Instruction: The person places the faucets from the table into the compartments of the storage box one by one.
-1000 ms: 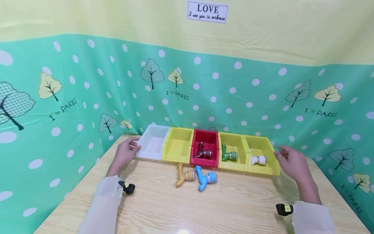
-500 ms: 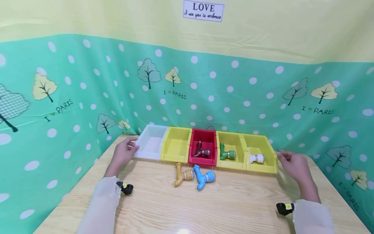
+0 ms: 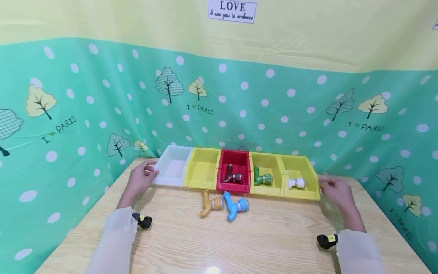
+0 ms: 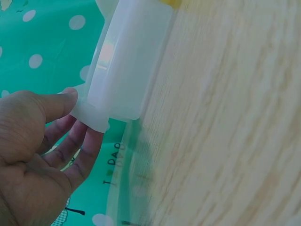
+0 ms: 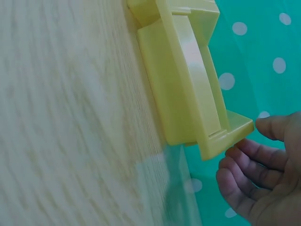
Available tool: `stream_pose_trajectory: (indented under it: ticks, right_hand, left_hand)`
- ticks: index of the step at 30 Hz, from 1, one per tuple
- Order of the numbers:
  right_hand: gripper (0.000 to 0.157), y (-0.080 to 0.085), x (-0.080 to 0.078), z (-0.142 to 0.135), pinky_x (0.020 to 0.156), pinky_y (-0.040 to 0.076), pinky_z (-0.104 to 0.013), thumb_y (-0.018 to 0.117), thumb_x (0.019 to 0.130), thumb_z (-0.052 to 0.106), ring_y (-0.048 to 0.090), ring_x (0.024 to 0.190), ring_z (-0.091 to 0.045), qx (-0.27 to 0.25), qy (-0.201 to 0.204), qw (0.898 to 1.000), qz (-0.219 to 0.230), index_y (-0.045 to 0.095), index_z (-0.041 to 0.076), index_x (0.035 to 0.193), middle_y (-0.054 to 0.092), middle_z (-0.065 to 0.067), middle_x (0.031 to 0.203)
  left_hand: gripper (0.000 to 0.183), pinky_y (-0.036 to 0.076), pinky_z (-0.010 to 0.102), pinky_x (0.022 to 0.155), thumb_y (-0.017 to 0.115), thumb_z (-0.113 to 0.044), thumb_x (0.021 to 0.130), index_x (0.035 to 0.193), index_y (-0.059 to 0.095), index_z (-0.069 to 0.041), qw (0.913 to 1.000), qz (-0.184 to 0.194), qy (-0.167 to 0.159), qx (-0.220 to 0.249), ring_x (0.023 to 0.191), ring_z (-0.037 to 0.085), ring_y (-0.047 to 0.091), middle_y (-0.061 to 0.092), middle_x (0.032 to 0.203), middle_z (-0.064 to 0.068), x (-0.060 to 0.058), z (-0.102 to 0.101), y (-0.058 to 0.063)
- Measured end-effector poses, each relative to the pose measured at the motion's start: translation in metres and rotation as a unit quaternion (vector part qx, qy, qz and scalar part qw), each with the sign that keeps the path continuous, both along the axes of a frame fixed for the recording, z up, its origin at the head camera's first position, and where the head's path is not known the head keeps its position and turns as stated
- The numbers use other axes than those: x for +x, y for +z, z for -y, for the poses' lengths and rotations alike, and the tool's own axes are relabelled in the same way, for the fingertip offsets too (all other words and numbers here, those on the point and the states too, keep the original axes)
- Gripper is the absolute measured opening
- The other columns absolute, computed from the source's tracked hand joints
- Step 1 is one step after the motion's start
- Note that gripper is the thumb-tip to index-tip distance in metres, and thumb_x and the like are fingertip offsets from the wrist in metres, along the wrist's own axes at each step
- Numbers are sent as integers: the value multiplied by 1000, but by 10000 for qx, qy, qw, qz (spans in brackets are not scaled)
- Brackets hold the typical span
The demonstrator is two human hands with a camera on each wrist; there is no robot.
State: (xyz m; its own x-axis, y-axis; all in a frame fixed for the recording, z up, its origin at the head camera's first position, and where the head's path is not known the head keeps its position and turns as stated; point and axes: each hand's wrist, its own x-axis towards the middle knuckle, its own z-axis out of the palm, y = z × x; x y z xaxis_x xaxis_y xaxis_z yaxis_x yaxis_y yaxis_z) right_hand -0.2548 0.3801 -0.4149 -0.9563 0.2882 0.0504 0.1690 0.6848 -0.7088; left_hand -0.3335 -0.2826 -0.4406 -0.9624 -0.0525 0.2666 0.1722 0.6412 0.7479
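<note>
Just in front of the red bin (image 3: 238, 158), a blue tap (image 3: 233, 207) lies on the table (image 3: 273, 236), with an orange tap (image 3: 207, 204) to the bin's front left. Well left of the red bin, the left hand (image 3: 139, 179) pinches the white bin's (image 3: 175, 163) rim, thumb above, fingers below; well right of it, the right hand (image 3: 338, 192) pinches the end yellow bin's (image 3: 299, 165) corner. The red bin sits midway along the joined row of bins (image 3: 234, 188), which looks like light, stiff, slick plastic; both outer rims seem the soundest hold, though joints might flex. A brown tap (image 3: 234, 177) inside it, and a green tap (image 3: 261, 179) and white tap (image 3: 295, 183) rightward, could slide if tipped. Behind it hangs a curtain (image 3: 260, 110).
</note>
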Motion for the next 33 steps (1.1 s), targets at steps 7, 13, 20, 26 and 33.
stream_pose_trajectory:
  ticks: [7,13,20,26,33]
  right_hand:
    - [65,-2,-5,5,87,60,-42,39,110,41,64,109,-34,-990,-183,9946,268,49,-15,141,54,-32,135]
    - [67,-3,-8,7,84,60,-36,39,110,42,63,105,-28,-1450,-334,9879,444,45,-15,144,55,-29,133]
    - [65,-3,-9,6,80,60,-33,41,110,42,64,99,-24,-1525,-454,9864,421,49,-14,141,57,-25,128]
    - [63,-4,-9,3,76,61,-30,42,110,39,65,94,-21,-1574,-452,9856,429,46,-14,144,59,-25,126]
    - [62,-3,-10,3,77,61,-30,43,109,39,65,89,-17,-1659,-493,9836,503,47,-13,144,60,-22,122]
  left_hand:
    - [43,59,38,75,61,-15,104,145,52,-3,10000,35,30,-6,103,37,64,62,116,22,3,2,-1]
    - [43,58,37,73,61,-15,104,144,52,-2,10000,-2,40,-39,101,36,64,62,115,21,5,2,0]
    - [41,58,38,75,62,-14,104,141,54,0,9998,-150,-8,-151,98,36,65,63,111,21,4,1,0]
    - [39,57,48,80,61,-13,103,138,56,4,9971,-587,-32,-493,98,37,65,63,111,23,4,-4,3]
    - [30,51,56,87,62,-10,101,126,63,8,9861,-1270,-7,-1068,100,41,61,64,110,26,5,-15,18]
